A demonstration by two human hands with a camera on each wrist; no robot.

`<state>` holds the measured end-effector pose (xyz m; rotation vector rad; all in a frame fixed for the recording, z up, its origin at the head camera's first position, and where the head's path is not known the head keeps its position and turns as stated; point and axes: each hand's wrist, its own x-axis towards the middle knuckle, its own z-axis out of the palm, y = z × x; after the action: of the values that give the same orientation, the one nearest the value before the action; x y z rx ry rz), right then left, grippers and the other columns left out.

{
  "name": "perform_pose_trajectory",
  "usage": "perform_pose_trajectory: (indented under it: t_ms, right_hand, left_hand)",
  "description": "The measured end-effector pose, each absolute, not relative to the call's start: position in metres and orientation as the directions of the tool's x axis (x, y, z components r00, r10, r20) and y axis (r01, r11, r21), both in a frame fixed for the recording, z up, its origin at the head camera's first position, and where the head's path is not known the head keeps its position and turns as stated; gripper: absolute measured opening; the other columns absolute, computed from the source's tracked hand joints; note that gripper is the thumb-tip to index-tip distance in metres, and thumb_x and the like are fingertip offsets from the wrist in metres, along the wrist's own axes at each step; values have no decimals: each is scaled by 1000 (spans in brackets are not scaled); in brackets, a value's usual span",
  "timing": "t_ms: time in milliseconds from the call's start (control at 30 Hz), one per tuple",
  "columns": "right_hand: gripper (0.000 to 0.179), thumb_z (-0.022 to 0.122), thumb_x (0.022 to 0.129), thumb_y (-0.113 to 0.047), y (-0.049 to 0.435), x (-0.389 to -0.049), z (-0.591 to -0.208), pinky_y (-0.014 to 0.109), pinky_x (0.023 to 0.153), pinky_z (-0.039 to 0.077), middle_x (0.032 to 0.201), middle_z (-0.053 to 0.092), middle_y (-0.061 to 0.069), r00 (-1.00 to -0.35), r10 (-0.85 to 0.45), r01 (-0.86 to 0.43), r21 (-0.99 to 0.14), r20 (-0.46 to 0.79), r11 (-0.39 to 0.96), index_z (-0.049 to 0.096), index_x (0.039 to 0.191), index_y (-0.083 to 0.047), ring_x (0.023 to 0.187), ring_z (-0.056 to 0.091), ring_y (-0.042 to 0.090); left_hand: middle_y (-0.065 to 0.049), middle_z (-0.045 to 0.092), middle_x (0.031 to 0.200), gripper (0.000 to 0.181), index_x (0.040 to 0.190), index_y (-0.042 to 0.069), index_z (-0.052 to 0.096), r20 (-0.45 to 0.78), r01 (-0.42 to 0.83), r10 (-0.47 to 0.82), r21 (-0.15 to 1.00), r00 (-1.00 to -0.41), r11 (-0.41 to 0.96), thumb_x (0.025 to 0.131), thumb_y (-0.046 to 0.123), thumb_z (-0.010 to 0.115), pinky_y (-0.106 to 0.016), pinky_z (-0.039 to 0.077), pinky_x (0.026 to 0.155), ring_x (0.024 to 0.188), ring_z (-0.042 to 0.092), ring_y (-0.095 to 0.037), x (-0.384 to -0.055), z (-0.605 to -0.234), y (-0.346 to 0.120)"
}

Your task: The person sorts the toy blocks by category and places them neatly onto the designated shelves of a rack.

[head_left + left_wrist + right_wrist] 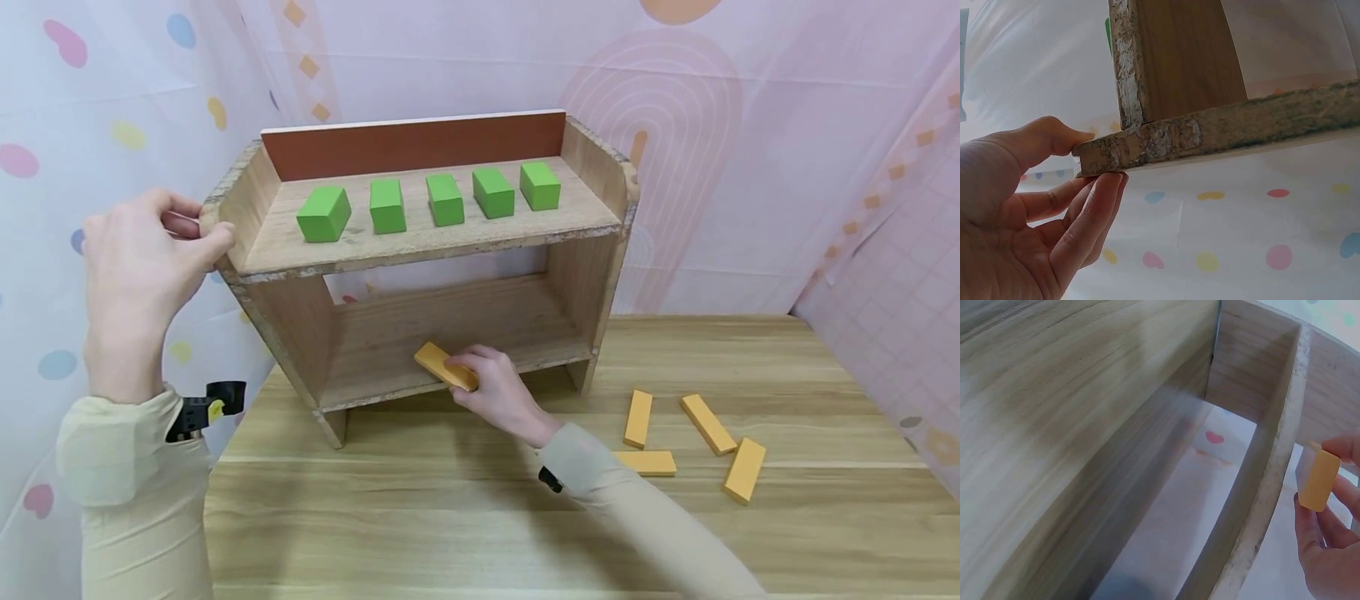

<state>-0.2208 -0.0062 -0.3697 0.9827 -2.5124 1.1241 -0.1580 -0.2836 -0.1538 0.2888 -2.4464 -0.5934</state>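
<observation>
Head view: a wooden shelf unit [450, 325] stands on a wood-grain table [360, 517] before a patterned cloth [465, 50]. The left hand [138, 267] pinches the top of the unit's left side, thumb toward the front; some of its fingers are hidden. The right hand [498, 392] has its fingers closed around an orange block [435, 360] at the front of the lower shelf, covering part of it; whether the block touches the board is hard to tell. Five green blocks [446, 200] sit in a row on the upper shelf. Four more orange blocks [708, 423] lie at right, one with its end behind the right sleeve [645, 517]. Both forearms run out of frame.

Left wrist view: thumb and fingertips grip the worn panel edge; the hand is cut off at left. A green sliver [1109, 34] shows behind the wood, too little to identify.

Right wrist view: thumb and fingers pinch the block, its end facing the camera; the hand is cropped at right.
</observation>
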Motion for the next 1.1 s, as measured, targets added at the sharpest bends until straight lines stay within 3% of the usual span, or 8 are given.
perform_pose_trajectory:
  t_ms: [100,200,267,500,633,700,867,1100]
  right_hand:
    - [32,70,79,-6,-12,-222,-370,23,73,54,109,67,12,-747,-492,-663,-559,447,499,68,111,-2,95,65,22]
    - [31,69,79,-8,-16,-222,-370,24,74,54,108,68,11,-739,-496,-673,-542,456,504,68,110,-3,95,66,21]
    - [31,69,80,-8,-19,-222,-371,25,74,54,107,68,11,-739,-494,-673,-547,458,499,68,110,-3,95,66,21]
    - [30,69,79,-6,-26,-221,-375,23,74,54,104,67,10,-750,-477,-660,-564,458,496,69,109,-2,91,66,20]
    - [29,69,79,-6,-31,-222,-375,25,76,55,105,67,10,-749,-469,-662,-553,468,506,69,108,-2,92,66,20]
    - [28,70,81,-8,-34,-223,-375,27,78,55,107,67,10,-750,-472,-661,-549,464,511,69,108,-2,95,66,21]
    - [32,70,85,-19,-36,-225,-375,28,84,54,115,64,11,-737,-511,-675,-523,442,521,68,111,-2,102,64,22]
    - [34,68,86,-25,-22,-226,-378,28,89,52,118,62,6,-602,-611,-797,-337,514,501,67,114,-7,106,61,18]
  left_hand:
    - [26,50,59,47,112,-2,64,498,-61,-334,487,-800,872,83,34,55,-13,27,59,84,55,-6,-158,-153,-283]
    - [28,48,62,47,112,-2,64,496,-56,-331,491,-803,869,83,33,54,-15,25,64,108,52,-35,-157,-152,-282]
    - [35,39,57,47,113,-2,63,490,-62,-335,491,-805,869,83,34,54,-15,26,63,107,52,-32,-157,-152,-282]
    - [-7,68,74,48,114,-2,63,491,-67,-330,478,-806,876,84,34,55,-14,29,55,98,55,-25,-157,-153,-280]
    - [-1,66,69,47,111,-2,65,506,-65,-332,474,-796,878,83,34,56,-11,29,53,66,45,9,-157,-153,-282]
    - [19,57,59,48,112,-2,64,502,-69,-337,479,-796,875,83,35,56,-11,29,54,60,33,17,-158,-153,-283]
    - [36,41,56,49,114,-1,64,494,-64,-337,489,-801,870,83,36,55,-14,28,60,78,48,2,-158,-153,-284]
    - [-6,66,70,46,112,-3,64,507,-59,-331,479,-796,876,83,32,54,-17,26,61,105,54,-36,-157,-153,-281]
